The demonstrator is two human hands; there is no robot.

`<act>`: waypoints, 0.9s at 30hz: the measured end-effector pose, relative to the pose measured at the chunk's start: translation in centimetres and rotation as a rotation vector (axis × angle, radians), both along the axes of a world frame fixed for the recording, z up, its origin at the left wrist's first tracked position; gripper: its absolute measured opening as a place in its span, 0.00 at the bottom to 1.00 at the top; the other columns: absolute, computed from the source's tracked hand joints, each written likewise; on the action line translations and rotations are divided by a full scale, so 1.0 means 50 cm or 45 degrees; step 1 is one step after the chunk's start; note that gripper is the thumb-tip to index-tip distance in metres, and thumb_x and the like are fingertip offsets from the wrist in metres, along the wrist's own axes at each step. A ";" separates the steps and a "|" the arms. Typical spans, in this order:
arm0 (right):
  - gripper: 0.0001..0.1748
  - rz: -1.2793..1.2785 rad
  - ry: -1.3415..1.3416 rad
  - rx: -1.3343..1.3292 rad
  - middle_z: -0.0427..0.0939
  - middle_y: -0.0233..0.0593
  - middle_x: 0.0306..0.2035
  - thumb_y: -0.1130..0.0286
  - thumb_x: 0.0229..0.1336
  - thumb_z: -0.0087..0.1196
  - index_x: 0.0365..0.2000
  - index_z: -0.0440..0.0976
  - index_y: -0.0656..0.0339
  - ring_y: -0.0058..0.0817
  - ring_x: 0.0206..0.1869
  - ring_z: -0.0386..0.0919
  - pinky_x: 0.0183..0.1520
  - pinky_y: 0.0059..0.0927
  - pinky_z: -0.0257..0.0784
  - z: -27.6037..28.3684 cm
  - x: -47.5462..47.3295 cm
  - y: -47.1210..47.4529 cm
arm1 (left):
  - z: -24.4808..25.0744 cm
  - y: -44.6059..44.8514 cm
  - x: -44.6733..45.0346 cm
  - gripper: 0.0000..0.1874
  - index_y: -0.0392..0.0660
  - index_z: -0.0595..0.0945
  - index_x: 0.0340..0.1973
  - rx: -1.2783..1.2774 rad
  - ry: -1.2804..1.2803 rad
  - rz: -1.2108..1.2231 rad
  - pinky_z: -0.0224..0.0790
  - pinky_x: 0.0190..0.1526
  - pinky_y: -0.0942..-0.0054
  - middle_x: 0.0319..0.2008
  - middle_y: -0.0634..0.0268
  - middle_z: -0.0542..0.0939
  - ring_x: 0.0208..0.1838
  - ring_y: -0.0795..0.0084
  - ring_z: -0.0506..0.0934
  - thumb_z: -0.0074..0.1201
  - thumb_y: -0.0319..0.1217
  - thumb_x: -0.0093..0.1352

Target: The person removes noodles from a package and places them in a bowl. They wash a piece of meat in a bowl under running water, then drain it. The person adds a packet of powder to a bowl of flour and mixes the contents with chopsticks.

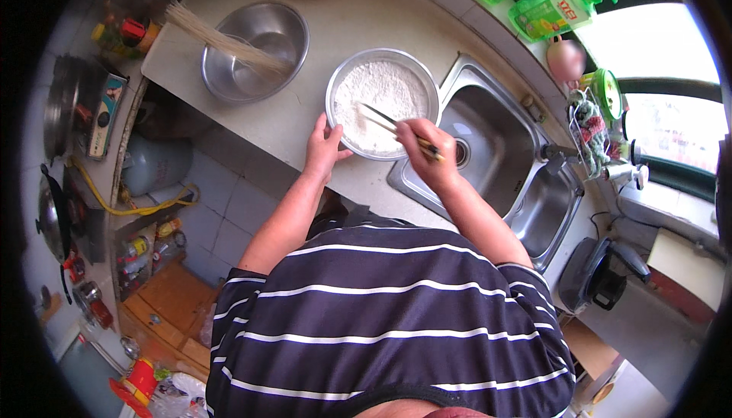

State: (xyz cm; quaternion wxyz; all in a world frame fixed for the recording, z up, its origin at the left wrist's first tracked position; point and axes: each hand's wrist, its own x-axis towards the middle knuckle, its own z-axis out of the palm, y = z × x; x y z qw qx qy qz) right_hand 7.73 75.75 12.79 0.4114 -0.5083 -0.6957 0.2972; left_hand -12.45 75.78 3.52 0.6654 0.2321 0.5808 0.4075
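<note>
A round metal bowl [433, 93] of white flour [386, 83] sits on the countertop before me, beside the sink. My left hand [325, 149] holds the bowl by its near left rim, the thumb side against the metal. In my right hand [429, 152] is a pair of chopsticks [378, 115], their tips down in the flour near the middle of the bowl. One stick looks dark and the other pale. To the left stands a second metal basin [251, 89], with a bundle of dry noodles [223, 43] leaning across its rim.
A double steel sink [492, 137] with a faucet [557, 152] adjoins the bowl's right side. Green dish-soap bottles [552, 12] line the windowsill. Left of the counter are a gas cylinder [154, 163], a yellow hose [131, 209] and a lidded pan [51, 212]. A dark appliance [589, 275] stands right.
</note>
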 end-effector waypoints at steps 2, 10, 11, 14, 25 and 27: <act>0.03 0.072 0.066 0.084 0.77 0.44 0.25 0.78 0.56 0.59 0.32 0.76 0.64 0.38 0.26 0.79 0.29 0.33 0.72 -0.012 -0.048 0.012 | 0.006 0.002 -0.001 0.25 0.52 0.61 0.66 -0.004 0.003 -0.016 0.81 0.37 0.67 0.46 0.63 0.69 0.47 0.69 0.75 0.44 0.30 0.74; 0.04 0.137 -0.317 0.105 0.77 0.45 0.27 0.77 0.55 0.59 0.33 0.76 0.63 0.40 0.27 0.79 0.29 0.34 0.73 -0.036 0.072 -0.087 | 0.002 -0.002 -0.004 0.25 0.50 0.61 0.66 0.004 0.000 -0.007 0.81 0.38 0.65 0.49 0.62 0.69 0.48 0.68 0.75 0.44 0.32 0.74; 0.04 0.093 -0.332 0.133 0.78 0.44 0.27 0.78 0.55 0.59 0.33 0.76 0.63 0.40 0.27 0.79 0.29 0.34 0.73 -0.037 0.096 -0.067 | 0.003 -0.003 -0.004 0.25 0.50 0.61 0.66 0.013 0.013 -0.020 0.81 0.38 0.65 0.49 0.62 0.69 0.48 0.68 0.75 0.44 0.32 0.74; 0.02 -0.070 -0.245 0.093 0.78 0.45 0.26 0.77 0.54 0.60 0.29 0.77 0.63 0.39 0.27 0.79 0.30 0.32 0.73 -0.001 0.097 -0.030 | 0.006 -0.002 -0.004 0.24 0.50 0.62 0.66 0.005 0.035 -0.021 0.81 0.37 0.67 0.48 0.63 0.70 0.48 0.69 0.75 0.44 0.32 0.74; 0.09 0.063 -0.370 0.220 0.79 0.44 0.32 0.80 0.54 0.57 0.38 0.76 0.63 0.41 0.32 0.80 0.33 0.33 0.74 -0.054 0.062 0.014 | -0.013 0.000 -0.007 0.24 0.50 0.63 0.65 0.035 0.006 -0.011 0.81 0.36 0.68 0.47 0.63 0.70 0.47 0.70 0.75 0.44 0.32 0.74; 0.12 0.249 -0.444 0.108 0.79 0.43 0.34 0.80 0.50 0.59 0.38 0.76 0.63 0.40 0.31 0.80 0.30 0.34 0.75 -0.073 0.087 -0.049 | -0.011 -0.003 -0.004 0.24 0.50 0.62 0.65 0.027 -0.006 0.008 0.81 0.36 0.68 0.46 0.63 0.70 0.47 0.70 0.75 0.44 0.32 0.74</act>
